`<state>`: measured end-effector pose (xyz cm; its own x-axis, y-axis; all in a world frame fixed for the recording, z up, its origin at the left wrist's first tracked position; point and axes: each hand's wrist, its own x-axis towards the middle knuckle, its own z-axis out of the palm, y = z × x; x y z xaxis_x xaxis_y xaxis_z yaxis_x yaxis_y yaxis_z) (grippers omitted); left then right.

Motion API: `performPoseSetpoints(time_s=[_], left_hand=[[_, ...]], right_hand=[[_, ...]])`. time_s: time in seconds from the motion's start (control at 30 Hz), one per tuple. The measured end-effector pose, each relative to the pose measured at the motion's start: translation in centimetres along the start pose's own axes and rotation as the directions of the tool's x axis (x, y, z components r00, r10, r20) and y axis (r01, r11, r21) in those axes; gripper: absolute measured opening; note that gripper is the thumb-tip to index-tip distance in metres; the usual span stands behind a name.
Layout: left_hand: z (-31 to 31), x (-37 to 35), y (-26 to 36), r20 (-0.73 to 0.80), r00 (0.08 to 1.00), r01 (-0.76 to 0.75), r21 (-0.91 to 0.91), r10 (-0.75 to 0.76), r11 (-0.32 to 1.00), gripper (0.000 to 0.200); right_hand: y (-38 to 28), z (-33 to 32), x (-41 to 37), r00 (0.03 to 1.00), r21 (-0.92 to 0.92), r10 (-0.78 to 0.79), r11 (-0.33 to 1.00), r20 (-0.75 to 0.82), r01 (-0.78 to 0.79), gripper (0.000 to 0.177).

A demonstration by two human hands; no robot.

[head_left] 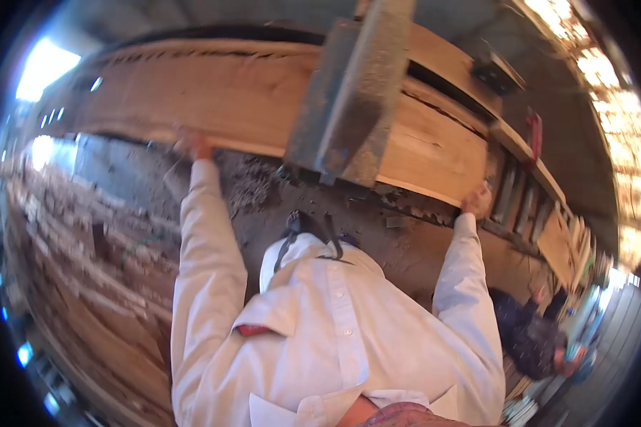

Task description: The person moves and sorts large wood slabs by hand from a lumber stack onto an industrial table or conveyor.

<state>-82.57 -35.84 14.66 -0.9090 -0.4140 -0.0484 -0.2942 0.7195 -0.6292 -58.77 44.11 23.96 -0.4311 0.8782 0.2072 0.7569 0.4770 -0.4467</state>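
A person in a pale long-sleeved shirt (327, 306) leans over a wide wooden board (206, 99), arms spread toward its near edge. The left hand (194, 144) meets that edge left of a heavy metal beam (363, 107), fingers lying over the wood; blur hides whether they are closed on it. The right hand (479, 201) appears curled around the board's near right corner, gripping it. Handling so broad a piece well would seem to call for even pressure from both hands, the near edge level, and fingers well away from the beam's underside, where they could be pinched.

The board lies just beyond both palms, its near edge at the fingers and its width running away from the body. Between the hands, the beam crosses above it; whether the two touch cannot be told. Below the near edge, loose debris (249, 188) covers the ground. Past the board's far edge, right of the beam, sit a dark block (498, 75) and a red object (533, 139).

To the left, well apart from the board, rough timber (107, 277) lies in long lengths. Off to the right, a co-worker in dark clothing (538, 331) is bent low near narrow wooden strips (580, 245).
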Motion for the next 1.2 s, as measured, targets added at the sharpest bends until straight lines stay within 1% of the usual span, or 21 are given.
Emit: performPoseSetpoints(time_s=[0.03, 0.07, 0.1, 0.13, 0.17, 0.23, 0.3, 0.37, 0.43, 0.5, 0.6, 0.67, 0.73, 0.77, 0.8, 0.83, 0.93, 1.0, 1.03, 1.1, 1.2], left_hand=[[1.8, 0.2, 0.5, -0.103, 0.987, -0.084, 0.302, 0.12, 0.95, 0.058], [3.4, 0.6, 1.2, -0.183, 0.982, -0.016, 0.168, 0.048, 0.986, 0.059], [2.0, 0.6, 0.6, -0.142, 0.99, 0.003, 0.114, 0.013, 0.993, 0.056], [4.6, 1.3, 0.8, -0.152, 0.988, 0.007, 0.096, 0.008, 0.995, 0.063], [2.0, -0.1, -0.3, -0.083, 0.995, 0.02, -0.317, -0.048, 0.948, 0.071], [-0.4, -1.7, -1.8, -0.002, 0.998, 0.048, -0.695, -0.068, 0.717, 0.085], [0.2, -1.0, -2.6, -0.051, 0.994, 0.028, -0.745, -0.099, 0.667, 0.095], [-0.4, -1.2, -2.9, -0.169, 0.976, -0.094, -0.898, -0.139, 0.429, 0.092], [-2.1, -1.5, -2.8, -0.274, 0.942, -0.208, -0.929, -0.192, 0.306, 0.083], [-3.9, -3.8, -2.7, -0.374, 0.894, -0.286, -0.9, -0.248, 0.328, 0.07], [-4.0, -3.7, -0.7, -0.45, 0.858, -0.303, -0.832, -0.247, 0.464, 0.073], [-2.1, -2.8, 0.1, -0.452, 0.867, -0.244, -0.753, -0.21, 0.611, 0.076], [0.2, -2.0, -0.5, -0.402, 0.894, -0.149, -0.682, -0.197, 0.716, 0.078], [0.7, -1.6, -0.8, -0.385, 0.9, -0.121, -0.668, -0.202, 0.734, 0.079], [1.1, -1.0, -1.1, -0.369, 0.906, -0.1, -0.666, -0.21, 0.739, 0.08], [1.3, -0.8, -1.3, -0.35, 0.911, -0.083, -0.672, -0.217, 0.736, 0.082], [0.1, -1.5, -1.4, -0.332, 0.909, -0.07, -0.717, -0.251, 0.693, 0.08], [-1.7, -1.8, -1.2, -0.243, 0.917, -0.035, -0.838, -0.315, 0.544, 0.078], [-2.5, -1.9, -1.1, -0.145, 0.925, 0.01, -0.914, -0.351, 0.406, 0.078], [-0.7, -1.0, -0.6, -0.079, 0.944, 0.058, -0.915, -0.32, 0.399, 0.08], [1.1, 0.1, -0.9, -0.102, 0.975, 0.095, -0.615, -0.198, 0.783, 0.087]], right_hand=[[0.1, -0.3, 0.1, 0.999, 0.018, -0.011, 1.0, 0.035, 0.01, 0.062], [-0.2, -0.7, 0.1, 0.998, 0.037, -0.021, 0.999, 0.065, 0.019, 0.06], [-0.5, -0.8, 0.0, 1.0, -0.002, 0.011, 1.0, 0.02, -0.011, 0.06], [-1.0, -1.0, -0.1, 0.999, -0.043, 0.034, 0.998, -0.018, -0.034, 0.059], [-0.6, -0.8, 0.0, 0.999, -0.028, 0.027, 0.999, -0.047, -0.029, 0.058], [0.1, -0.5, 0.0, 0.997, -0.011, 0.03, 0.999, -0.071, -0.031, 0.057], [0.0, -0.2, -0.3, 0.996, 0.012, 0.054, 0.998, -0.068, -0.054, 0.056], [-0.3, -0.4, -0.4, 0.996, 0.018, 0.075, 0.997, -0.055, -0.074, 0.056], [-0.2, -0.4, -0.6, 0.995, 0.015, 0.068, 0.998, -0.075, -0.067, 0.056], [-0.1, -0.2, -0.7, 0.992, 0.005, 0.022, 1.0, -0.125, -0.022, 0.055], [-0.3, -0.8, 0.0, 0.999, -0.078, 0.031, 0.996, -0.024, -0.033, 0.054], [2.5, 1.3, 1.1, 0.999, 0.017, -0.027, 0.999, -0.047, 0.028, 0.052], [1.9, 0.8, 0.4, 0.995, 0.277, 0.009, 0.96, 0.102, -0.037, 0.052], [1.1, 0.6, -0.1, 0.997, 0.268, 0.01, 0.963, 0.08, -0.031, 0.057], [0.2, 0.4, -0.6, 0.998, 0.258, 0.011, 0.966, 0.058, -0.026, 0.063], [-0.2, 0.0, -0.9, 0.998, 0.076, 0.0, 0.997, -0.061, 0.004, 0.067], [0.3, 0.3, -0.3, 0.994, 0.059, -0.062, 0.996, -0.086, 0.067, 0.071], [0.1, 0.1, -0.2, 0.997, 0.064, -0.05, 0.996, -0.061, 0.054, 0.071], [0.1, 0.0, -0.2, 0.998, 0.062, -0.042, 0.997, -0.048, 0.045, 0.071], [0.3, 0.1, -0.3, 0.998, 0.049, -0.035, 0.998, -0.044, 0.037, 0.072], [0.3, 0.0, -0.1, 1.0, 0.017, -0.026, 1.0, 0.012, 0.025, 0.075]])
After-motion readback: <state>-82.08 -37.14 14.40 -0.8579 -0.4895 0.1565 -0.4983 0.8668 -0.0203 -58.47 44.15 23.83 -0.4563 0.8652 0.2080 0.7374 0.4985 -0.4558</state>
